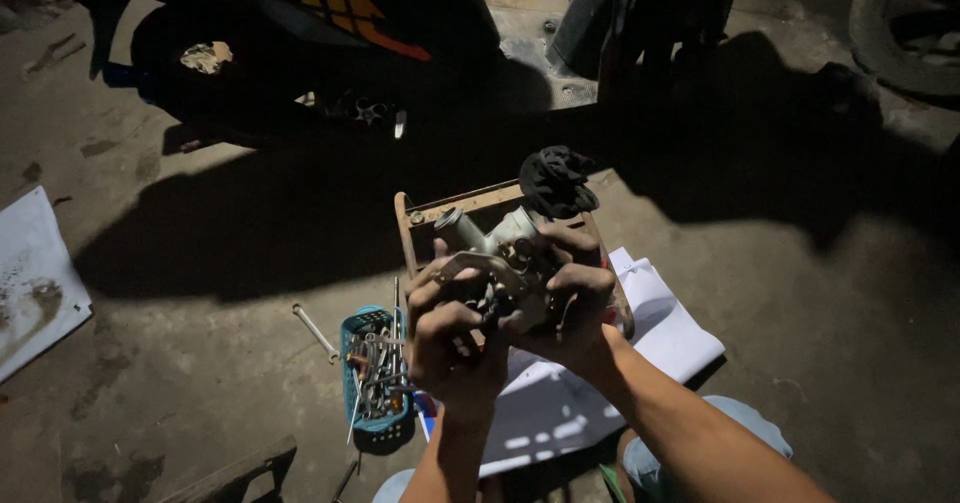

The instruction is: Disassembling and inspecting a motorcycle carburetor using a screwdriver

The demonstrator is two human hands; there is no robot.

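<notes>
While both my left hand and right hand clasp the grey metal carburettor, it sits raised above the wooden crate, the blue tool basket lying just left.

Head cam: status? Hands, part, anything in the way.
Left hand and right hand both grip the metal part, held up over the wooden tray. Black rag behind it. Blue tool basket lower left, clear of hands.

There is one metal carburettor, one black rag and one wooden tray. One blue basket of tools, one loose wrench and two white sheets lie nearby.
</notes>
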